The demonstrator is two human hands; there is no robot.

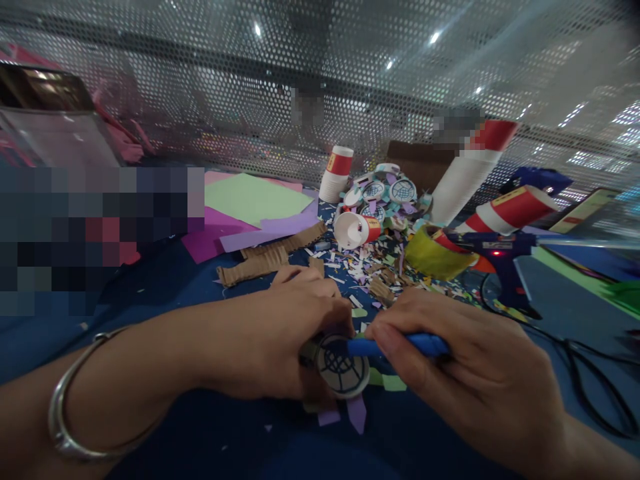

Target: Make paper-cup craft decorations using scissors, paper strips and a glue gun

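Note:
My left hand (310,333) is closed on the rim of a cut paper cup base (345,373), steadying it low over the table. Its round white face bears a dark blue drawn grid, and green and purple paper tabs stick out around it, rather like a turtle. In my right hand (465,373) a blue marker (400,345) is pinched between thumb and fingers. The marker's far end reaches over the upper part of the drawn face; whether its tip touches is hard to see. A silver bangle (63,413) circles my left wrist.
Similar decorated cup bases (403,191) are heaped behind paper scraps (360,270). A glue gun (505,260) with a red light rests against yellow tape (435,253), its black cord (575,360) trailing right. Stacked cups (465,177), coloured sheets (255,200) and corrugated cardboard (260,267) lie beyond.

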